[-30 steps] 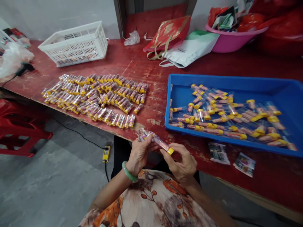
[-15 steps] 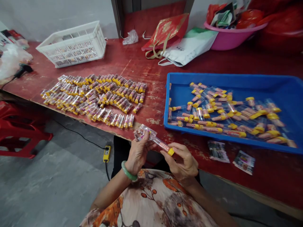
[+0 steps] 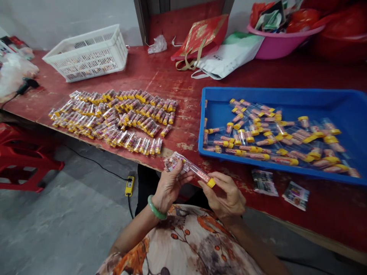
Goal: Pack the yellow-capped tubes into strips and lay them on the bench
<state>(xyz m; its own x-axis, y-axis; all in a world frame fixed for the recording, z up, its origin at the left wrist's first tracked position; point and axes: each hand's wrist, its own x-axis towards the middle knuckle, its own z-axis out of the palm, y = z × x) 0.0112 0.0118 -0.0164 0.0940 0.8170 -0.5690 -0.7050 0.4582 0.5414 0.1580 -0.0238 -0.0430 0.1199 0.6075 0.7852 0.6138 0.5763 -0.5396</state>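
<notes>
My left hand [image 3: 171, 185] pinches a small stack of printed clear plastic sleeves [image 3: 173, 162] between thumb and fingers; a green bangle [image 3: 156, 208] circles that wrist. Between my hands a clear tube with pink beads [image 3: 202, 175] lies at a slant, its far end at the sleeves. Whether that end sits inside a sleeve I cannot tell. My right hand [image 3: 226, 194] is closed on the tube's yellow cap [image 3: 211, 183]. Beyond my left hand, many wrapped tubes [image 3: 134, 110] lie in rows on the red table [image 3: 186, 114].
A blue tray [image 3: 275, 95] at the right holds loose capped tubes. Before it lie two stacks of sleeves [image 3: 296, 196]. Farther back are a white crate [image 3: 88, 57], bags [image 3: 226, 57] and a pink basin [image 3: 281, 44]. Red stools [image 3: 25, 160] stand at the left.
My right hand has shifted slightly right and toward the table with the tube. The sleeves in my left hand have moved slightly right as well.
</notes>
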